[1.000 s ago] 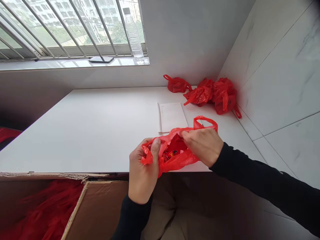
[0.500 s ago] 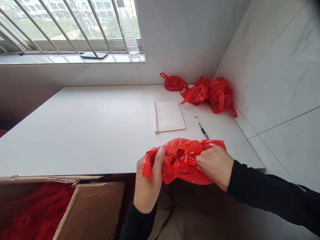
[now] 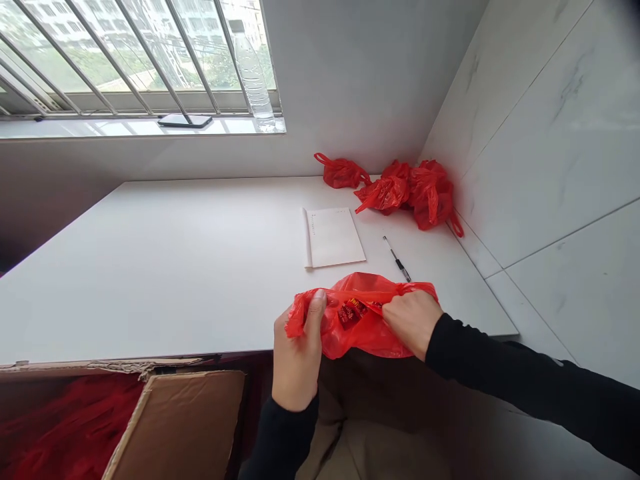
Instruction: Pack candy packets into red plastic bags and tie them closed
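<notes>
A red plastic bag (image 3: 360,340) is stretched between my hands at the table's front edge, its mouth partly spread. Small red packets with yellow marks (image 3: 351,312) show inside it. My left hand (image 3: 303,347) is closed on the bag's left end, the thumb pressing on top of the bunched plastic. At the right end, my right hand (image 3: 413,320) is curled into a closed grip on the bag by its mouth. Its fingertips are hidden by the hand itself and the plastic. Just beyond the bag lie a black pen (image 3: 397,259) and a paper pad (image 3: 334,237).
Several tied red bags (image 3: 387,190) sit in the far right corner of the white table (image 3: 200,260). A bottle (image 3: 254,83) and a phone (image 3: 184,121) stand on the windowsill. Below the table, front left, is a cardboard box (image 3: 185,420) beside red material (image 3: 65,427).
The packets in the bag have shifted, and fewer show now. My right hand has come slightly left with its end of the bag. The whole view has moved a little.
</notes>
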Tool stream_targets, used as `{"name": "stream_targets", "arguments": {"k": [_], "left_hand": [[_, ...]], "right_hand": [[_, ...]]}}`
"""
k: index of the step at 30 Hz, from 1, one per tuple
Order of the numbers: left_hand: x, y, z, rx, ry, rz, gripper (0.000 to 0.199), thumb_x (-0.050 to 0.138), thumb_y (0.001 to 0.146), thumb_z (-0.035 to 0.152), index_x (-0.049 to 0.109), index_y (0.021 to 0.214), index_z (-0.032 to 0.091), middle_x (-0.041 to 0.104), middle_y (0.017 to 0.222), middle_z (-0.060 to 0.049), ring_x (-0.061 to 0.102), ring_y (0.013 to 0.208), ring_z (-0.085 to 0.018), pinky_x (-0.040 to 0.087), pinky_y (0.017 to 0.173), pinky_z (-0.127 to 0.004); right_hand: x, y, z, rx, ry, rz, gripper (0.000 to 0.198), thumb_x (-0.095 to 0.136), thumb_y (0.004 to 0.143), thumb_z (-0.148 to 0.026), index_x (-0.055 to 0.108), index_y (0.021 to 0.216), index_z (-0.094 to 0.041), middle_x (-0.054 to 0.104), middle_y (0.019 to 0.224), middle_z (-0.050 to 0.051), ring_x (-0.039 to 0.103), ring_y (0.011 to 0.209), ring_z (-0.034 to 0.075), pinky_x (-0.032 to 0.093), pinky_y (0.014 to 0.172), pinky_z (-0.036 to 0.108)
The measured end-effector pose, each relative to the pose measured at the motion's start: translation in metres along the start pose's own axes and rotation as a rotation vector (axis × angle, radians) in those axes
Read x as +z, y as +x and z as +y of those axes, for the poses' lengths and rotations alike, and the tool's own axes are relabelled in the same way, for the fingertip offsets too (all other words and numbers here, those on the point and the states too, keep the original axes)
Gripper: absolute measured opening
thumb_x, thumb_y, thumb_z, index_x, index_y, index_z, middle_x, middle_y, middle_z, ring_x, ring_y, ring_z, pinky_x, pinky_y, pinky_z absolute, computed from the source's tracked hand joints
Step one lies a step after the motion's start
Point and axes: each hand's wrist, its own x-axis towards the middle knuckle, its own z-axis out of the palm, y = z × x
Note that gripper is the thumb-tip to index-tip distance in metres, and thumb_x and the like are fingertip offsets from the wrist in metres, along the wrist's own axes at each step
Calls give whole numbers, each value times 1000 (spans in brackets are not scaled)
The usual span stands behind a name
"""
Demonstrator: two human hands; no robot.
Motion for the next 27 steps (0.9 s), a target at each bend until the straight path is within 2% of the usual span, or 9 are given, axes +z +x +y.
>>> {"name": "stream_targets", "arguments": {"k": [3, 6, 10, 14, 16, 20, 23, 25, 27], "left_hand": [[-1, 1, 2, -17, -72, -19, 24, 67, 89, 44, 69, 85, 20, 70, 82, -3, 65, 77, -20, 53, 72, -30], [-6, 0, 9, -18, -176, -70, 17, 68, 91, 37, 69, 96, 20, 71, 95, -4, 68, 93, -21, 54, 87, -32], [-12, -5, 23, -20, -303, -53, 40, 72, 88, 30, 59, 125, 25, 70, 112, -5, 67, 107, -22, 55, 94, -34], [-18, -13, 33, 23, -241, -50, 62, 79, 81, 27, 53, 136, 29, 66, 123, -5, 66, 109, -21, 58, 90, -29], [-22, -16, 36, 51, -152, -86, 57, 79, 82, 29, 57, 135, 29, 66, 125, -5, 65, 112, -21, 57, 90, -27], [-29, -15, 38, 153, 105, -31, 22, 69, 90, 38, 72, 107, 23, 70, 106, -5, 65, 96, -21, 54, 82, -28], [-35, -13, 38, 242, 298, 43, 20, 63, 94, 40, 74, 98, 24, 68, 97, -3, 62, 88, -19, 50, 78, -28], [-38, -12, 39, 316, 393, 95, 18, 61, 96, 39, 73, 95, 26, 65, 96, -2, 60, 88, -19, 47, 77, -28], [-42, -12, 46, 412, 433, 162, 18, 60, 96, 36, 71, 86, 26, 60, 96, -1, 58, 95, -19, 45, 82, -28]], "right_hand": [[-7, -8, -1, 32, -41, -26, 25, 61, 94, -23, 70, 73, -16, 67, 64, 10, 66, 57, 22, 35, 49, 30], [-20, -21, 8, 78, -54, 52, 22, 56, 99, -30, 73, 100, -15, 68, 67, 9, 66, 58, 25, 38, 48, 32], [-31, -40, 28, 70, 94, 482, 40, 52, 100, -26, 54, 139, -17, 72, 102, 10, 68, 91, 26, 54, 72, 36], [-31, -51, 43, 120, 233, 788, 53, 54, 99, -28, 41, 150, -19, 56, 137, 13, 51, 127, 31, 46, 106, 48], [-30, -53, 46, 196, 309, 889, 60, 60, 96, -32, 40, 151, -21, 52, 141, 13, 47, 133, 31, 46, 108, 48], [-24, -51, 54, 352, 424, 1080, 76, 71, 88, -32, 37, 154, -23, 52, 139, 15, 53, 127, 31, 57, 92, 41], [-18, -44, 65, 373, 371, 995, 70, 71, 86, -36, 46, 149, -18, 59, 132, 16, 52, 125, 34, 52, 98, 48], [-18, -41, 69, 330, 438, 772, 38, 66, 89, -34, 66, 125, -22, 68, 117, 10, 58, 115, 32, 51, 98, 49], [-25, -43, 66, 306, 622, 620, 14, 61, 92, -31, 72, 100, -26, 72, 103, 4, 66, 101, 26, 54, 90, 43]]}}
